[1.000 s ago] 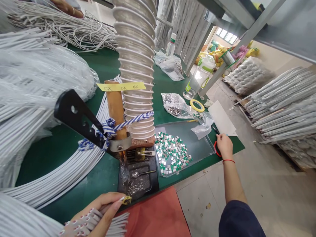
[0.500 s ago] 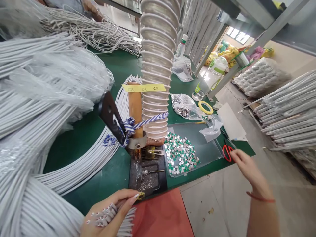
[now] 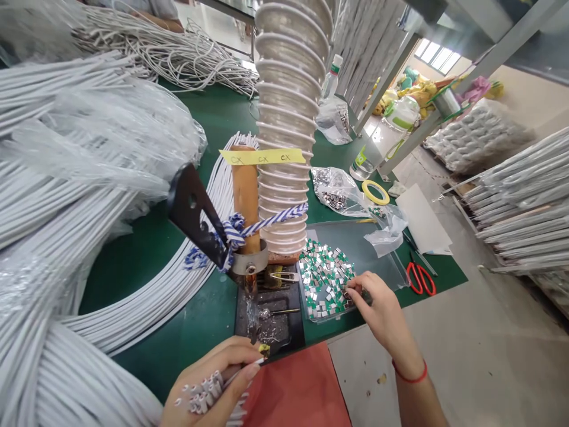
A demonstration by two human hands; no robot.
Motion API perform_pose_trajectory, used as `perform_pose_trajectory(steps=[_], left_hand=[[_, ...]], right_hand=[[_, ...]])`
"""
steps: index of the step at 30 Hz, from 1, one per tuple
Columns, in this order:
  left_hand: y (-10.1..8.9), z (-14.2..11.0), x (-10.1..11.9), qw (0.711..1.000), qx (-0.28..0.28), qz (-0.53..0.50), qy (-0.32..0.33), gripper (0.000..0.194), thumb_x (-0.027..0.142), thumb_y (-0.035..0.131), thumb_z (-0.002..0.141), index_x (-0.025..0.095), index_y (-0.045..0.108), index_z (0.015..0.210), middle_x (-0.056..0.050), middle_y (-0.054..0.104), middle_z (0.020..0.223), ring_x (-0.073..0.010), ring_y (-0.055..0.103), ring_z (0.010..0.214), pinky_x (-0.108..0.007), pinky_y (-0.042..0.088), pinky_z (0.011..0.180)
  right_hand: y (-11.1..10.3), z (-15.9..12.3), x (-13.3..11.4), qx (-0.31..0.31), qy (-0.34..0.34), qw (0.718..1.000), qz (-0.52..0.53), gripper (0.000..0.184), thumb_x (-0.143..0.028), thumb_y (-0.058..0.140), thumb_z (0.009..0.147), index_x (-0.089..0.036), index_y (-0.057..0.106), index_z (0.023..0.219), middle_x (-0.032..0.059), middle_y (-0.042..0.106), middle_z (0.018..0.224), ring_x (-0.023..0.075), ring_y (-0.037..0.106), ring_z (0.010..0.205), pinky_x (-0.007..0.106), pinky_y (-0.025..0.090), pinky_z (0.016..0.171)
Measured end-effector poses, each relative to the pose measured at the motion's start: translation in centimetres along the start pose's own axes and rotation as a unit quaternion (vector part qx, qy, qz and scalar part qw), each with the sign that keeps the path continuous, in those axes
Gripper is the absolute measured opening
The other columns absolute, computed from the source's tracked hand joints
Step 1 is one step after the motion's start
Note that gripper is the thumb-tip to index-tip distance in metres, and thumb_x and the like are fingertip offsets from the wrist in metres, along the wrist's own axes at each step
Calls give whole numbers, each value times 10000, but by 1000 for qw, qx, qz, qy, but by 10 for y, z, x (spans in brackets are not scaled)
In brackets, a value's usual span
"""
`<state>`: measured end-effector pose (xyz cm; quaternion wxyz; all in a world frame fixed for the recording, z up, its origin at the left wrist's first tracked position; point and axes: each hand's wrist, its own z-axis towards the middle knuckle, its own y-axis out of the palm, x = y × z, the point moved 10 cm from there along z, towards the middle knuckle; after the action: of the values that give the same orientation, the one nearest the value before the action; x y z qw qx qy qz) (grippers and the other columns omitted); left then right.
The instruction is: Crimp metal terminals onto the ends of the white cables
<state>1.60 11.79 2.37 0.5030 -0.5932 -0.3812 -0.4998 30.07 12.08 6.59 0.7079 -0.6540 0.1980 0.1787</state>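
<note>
My left hand [image 3: 217, 379] is closed round a bundle of white cables [image 3: 207, 394], cut ends showing over the fingers. Between its thumb and forefinger one cable sticks out, with a small yellowish piece [image 3: 264, 350] at its tip. It is just in front of the black soldering stand [image 3: 288, 332], whose clamped iron [image 3: 251, 290] points down. My right hand [image 3: 377, 305] pinches at the right edge of a pile of small green-and-silver connector boards [image 3: 326, 273]. What lies between its fingertips is too small to make out. The boards lie in a clear shallow tray [image 3: 377, 249].
A ribbed hose [image 3: 284, 118] rises behind the stand. Coiled white cables [image 3: 133, 308] and plastic-wrapped bundles [image 3: 111, 130] cover the left. Red scissors [image 3: 420, 279], yellow tape [image 3: 376, 192], a bag of metal parts [image 3: 335, 190] and a water bottle [image 3: 367, 157] are at right. Another person's arm [image 3: 160, 22] shows at the back.
My right hand has moved left from the red scissors, now lying on the table, to the pile of boards. My left hand still holds the cables, slightly farther right in view.
</note>
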Motion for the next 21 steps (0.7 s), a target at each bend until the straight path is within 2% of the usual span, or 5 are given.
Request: perform_pose_trajectory(steps=[4, 9, 15, 18, 21], left_hand=[[3, -1, 7, 1000, -10, -22, -3, 99, 206, 731, 789, 254, 785, 721, -6, 784, 776, -174, 756, 706, -155, 589, 668], [8, -1, 13, 999, -42, -26, -7, 136, 148, 696, 825, 238, 770, 756, -10, 757, 775, -161, 725, 705, -178, 568, 687], [11, -4, 12, 997, -70, -45, 1, 162, 160, 668, 864, 228, 767, 755, -20, 747, 772, -163, 707, 668, -198, 549, 635], [8, -6, 12, 998, -50, -46, 4, 152, 170, 687, 852, 234, 767, 740, -16, 752, 741, -171, 706, 649, -207, 552, 617], [4, -7, 12, 999, -21, -37, 1, 153, 153, 685, 838, 230, 751, 723, -16, 757, 750, -170, 709, 643, -208, 556, 611]], right_hand=[[8, 13, 4, -6, -5, 1000, 5, 174, -212, 532, 938, -227, 556, 767, 45, 610, 810, 257, 571, 812, 352, 463, 716], [0, -3, 4, 26, 56, 994, 95, 138, -285, 566, 940, -236, 589, 813, 39, 634, 815, 238, 583, 753, 312, 461, 643], [51, -30, -85, -103, -12, 942, 320, 148, -128, 618, 881, -252, 666, 947, 7, 689, 807, 185, 637, 706, 250, 499, 623], [66, -31, -115, -87, -52, 937, 333, 160, -97, 611, 849, -238, 671, 898, 14, 700, 775, 190, 637, 703, 263, 503, 638], [73, -31, -119, -49, -54, 937, 342, 156, -99, 601, 842, -235, 669, 881, 15, 691, 747, 187, 608, 676, 270, 498, 633]])
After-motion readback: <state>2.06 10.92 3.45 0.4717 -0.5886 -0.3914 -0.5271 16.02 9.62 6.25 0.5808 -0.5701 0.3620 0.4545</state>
